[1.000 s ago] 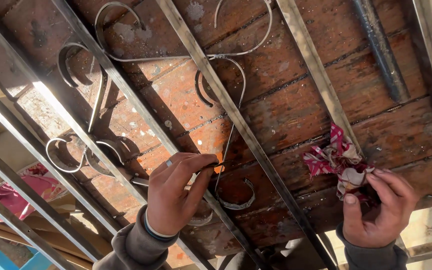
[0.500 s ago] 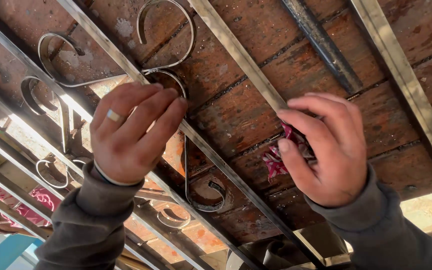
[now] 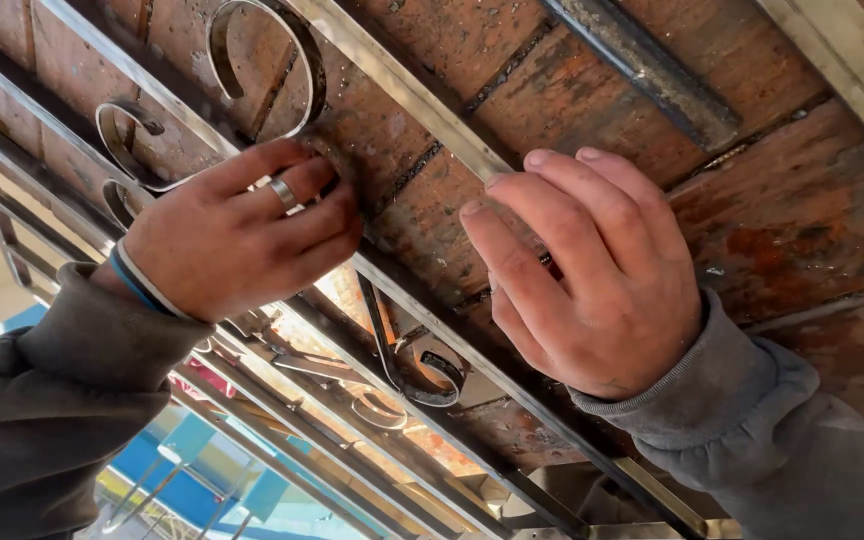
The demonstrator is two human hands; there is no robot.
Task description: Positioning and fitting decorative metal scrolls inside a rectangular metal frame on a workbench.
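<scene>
The left hand (image 3: 242,235) lies curled, fingers bent close together, its fingertips pressed on the metal grille (image 3: 432,330) where a scroll (image 3: 262,60) meets a flat bar (image 3: 402,90); whether it pinches anything cannot be told. A ring (image 3: 284,193) sits on one finger and a blue and white band (image 3: 142,283) on the wrist. At three o'clock from it, the right hand (image 3: 592,280) is half closed, fingers cupped over a bar; what it holds, if anything, is hidden. The bars' long axis runs from ten o'clock to four o'clock, over a red brick surface (image 3: 802,230). A smaller scroll (image 3: 422,370) curls at six o'clock, between the two hands. Both arms wear grey sleeves (image 3: 52,400). No package, label or sign shows.
</scene>
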